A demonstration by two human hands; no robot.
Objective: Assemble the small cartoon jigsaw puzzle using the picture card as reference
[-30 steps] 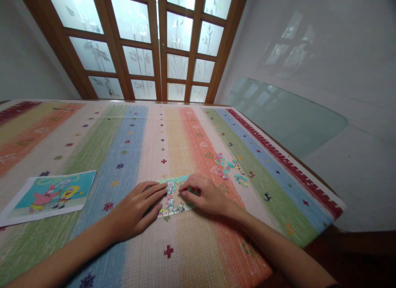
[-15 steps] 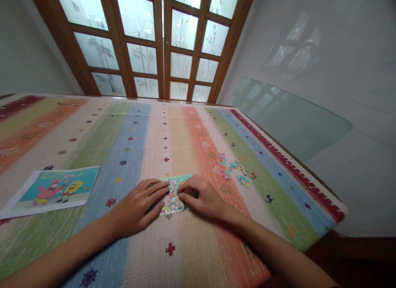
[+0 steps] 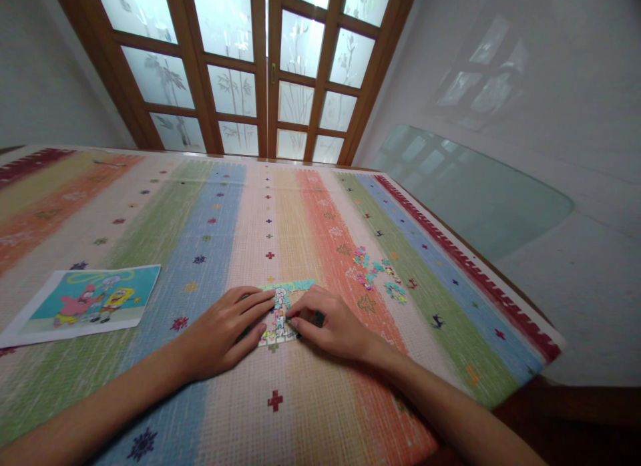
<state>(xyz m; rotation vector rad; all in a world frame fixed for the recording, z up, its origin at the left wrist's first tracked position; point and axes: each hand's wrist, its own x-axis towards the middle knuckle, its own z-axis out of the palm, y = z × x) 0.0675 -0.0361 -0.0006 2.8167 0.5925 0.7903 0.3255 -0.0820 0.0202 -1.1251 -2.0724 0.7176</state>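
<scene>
A small, partly assembled jigsaw puzzle (image 3: 281,307) lies on the striped tablecloth before me, between my two hands. Over its left side rests my left hand (image 3: 232,329), palm down, with the fingers stretched out and their tips on the pieces. My right hand (image 3: 330,322) bends in from the right. Its thumb and forefinger are pinched together low over the middle of the puzzle; whatever is between the tips is too small to make out. The hands cover the puzzle's left and right parts. Loose jigsaw pieces (image 3: 374,272) lie scattered beyond my right hand.
To the left lies a printed picture sheet (image 3: 95,299) with cartoon figures on a blue ground. The patterned tablecloth (image 3: 210,205) covers the table, whose right edge (image 3: 471,259) runs along a white wall. Wooden doors with frosted panes (image 3: 235,85) stand behind the table.
My right hand's pinched fingertips have shifted slightly left and lower over the puzzle. The left hand stays in place on it. The view has tilted a little.
</scene>
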